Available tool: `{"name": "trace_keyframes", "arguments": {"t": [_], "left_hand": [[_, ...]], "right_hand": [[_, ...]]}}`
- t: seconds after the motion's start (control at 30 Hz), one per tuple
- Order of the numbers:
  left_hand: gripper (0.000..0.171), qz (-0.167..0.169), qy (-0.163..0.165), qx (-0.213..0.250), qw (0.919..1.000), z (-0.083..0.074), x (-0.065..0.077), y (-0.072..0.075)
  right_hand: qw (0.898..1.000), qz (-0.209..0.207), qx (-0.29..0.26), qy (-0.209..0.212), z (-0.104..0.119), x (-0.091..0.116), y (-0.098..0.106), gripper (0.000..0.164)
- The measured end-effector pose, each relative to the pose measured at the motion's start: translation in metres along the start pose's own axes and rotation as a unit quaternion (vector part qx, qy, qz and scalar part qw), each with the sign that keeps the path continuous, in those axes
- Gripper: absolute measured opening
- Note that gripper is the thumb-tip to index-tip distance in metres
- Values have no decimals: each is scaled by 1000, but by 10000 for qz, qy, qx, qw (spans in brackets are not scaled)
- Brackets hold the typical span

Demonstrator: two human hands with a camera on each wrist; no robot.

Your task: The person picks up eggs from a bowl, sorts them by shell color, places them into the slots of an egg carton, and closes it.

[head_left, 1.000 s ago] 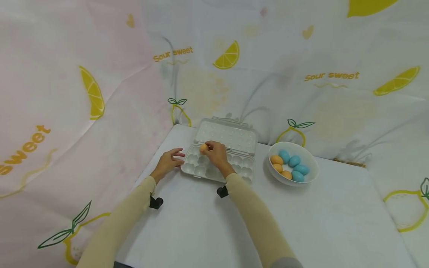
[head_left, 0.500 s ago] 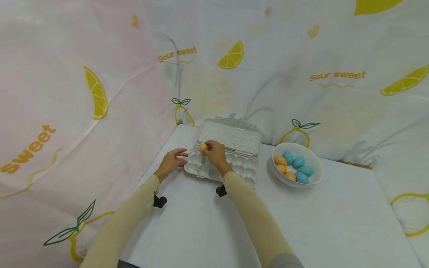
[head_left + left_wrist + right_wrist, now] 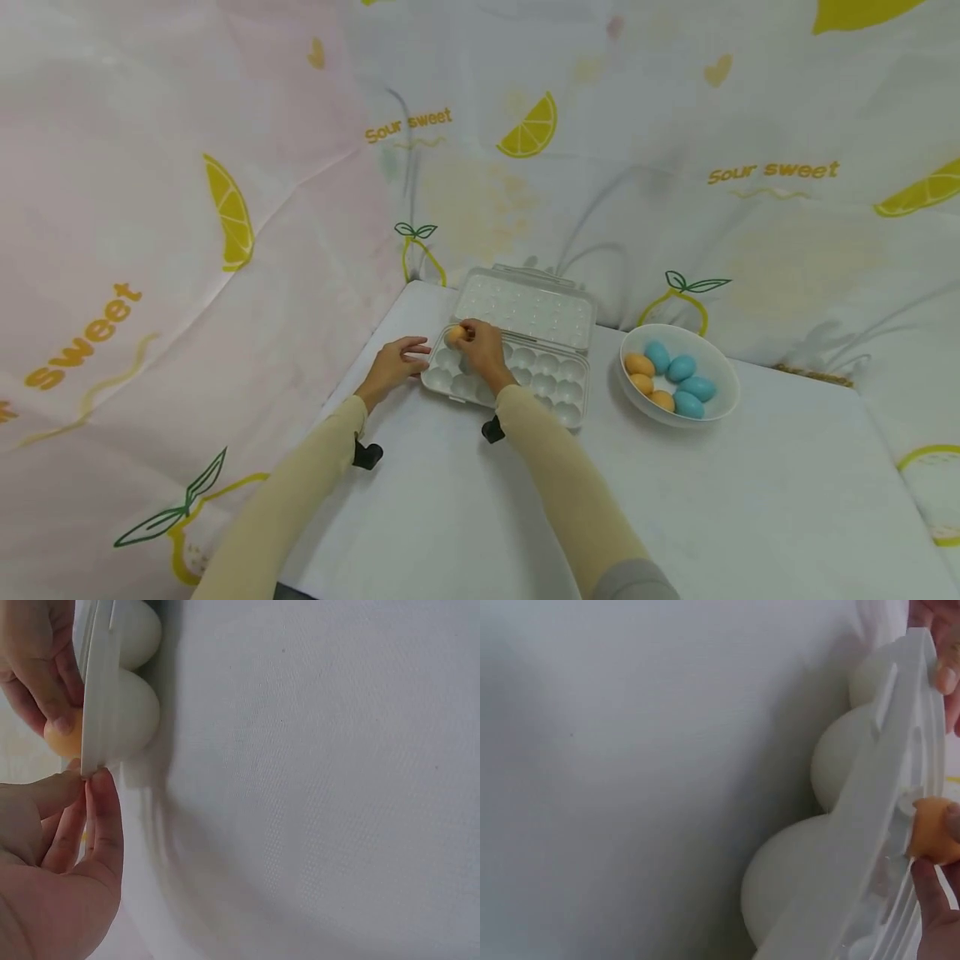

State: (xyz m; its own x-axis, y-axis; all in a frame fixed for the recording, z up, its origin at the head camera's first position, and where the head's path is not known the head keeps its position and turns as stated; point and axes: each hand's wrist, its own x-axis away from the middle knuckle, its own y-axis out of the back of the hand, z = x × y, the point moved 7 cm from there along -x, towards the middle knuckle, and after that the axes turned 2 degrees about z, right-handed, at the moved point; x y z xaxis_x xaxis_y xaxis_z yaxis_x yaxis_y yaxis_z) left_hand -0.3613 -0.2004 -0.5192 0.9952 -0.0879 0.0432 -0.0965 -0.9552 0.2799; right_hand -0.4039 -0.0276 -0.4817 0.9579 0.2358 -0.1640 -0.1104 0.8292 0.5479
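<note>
In the head view my right hand (image 3: 486, 357) pinches an orange egg (image 3: 453, 336) between thumb and fingers, over the far left corner of an egg box (image 3: 546, 365). The white box lies with its lid folded back, and its visible cups hold nothing. My right hand hides some of the cups. At the box's left end is my left hand (image 3: 388, 367). The left wrist view shows its thumb and fingers pinching the rim (image 3: 96, 742). Seen from the right wrist, the orange egg (image 3: 932, 831) is right at the inner side of the rim.
The clear lid (image 3: 525, 308) leans back towards the printed backdrop. To the right of the box stands a white bowl (image 3: 722, 367) holding several blue eggs (image 3: 697, 387) and 3 orange eggs (image 3: 640, 364). A white cloth (image 3: 450, 500) covers the table.
The head view has shifted, so everything sits further right in it. My right hand still holds the orange egg at the same corner, and my left hand stays at the box's end.
</note>
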Motion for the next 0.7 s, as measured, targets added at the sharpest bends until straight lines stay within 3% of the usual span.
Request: {"name": "trace_keyframes", "arguments": {"t": [0.2,0.37,0.53,0.7], "left_hand": [[56,131,-92,14,9999,1,-2,-12],[56,96,-121,-7,9999,1,-3,-12],[55,116,-137,-5,9998,2,-3,-7],[55,89,-124,-18,9999,3,0,4]], "right_hand": [[9996,-270,-95,53,-14,7,4,28],[9991,-378,59,203,-13,9,18,25],[9950,-510,413,753,1,3,53,29],[9898,-615,786,1016,3,-2,103,29]]}}
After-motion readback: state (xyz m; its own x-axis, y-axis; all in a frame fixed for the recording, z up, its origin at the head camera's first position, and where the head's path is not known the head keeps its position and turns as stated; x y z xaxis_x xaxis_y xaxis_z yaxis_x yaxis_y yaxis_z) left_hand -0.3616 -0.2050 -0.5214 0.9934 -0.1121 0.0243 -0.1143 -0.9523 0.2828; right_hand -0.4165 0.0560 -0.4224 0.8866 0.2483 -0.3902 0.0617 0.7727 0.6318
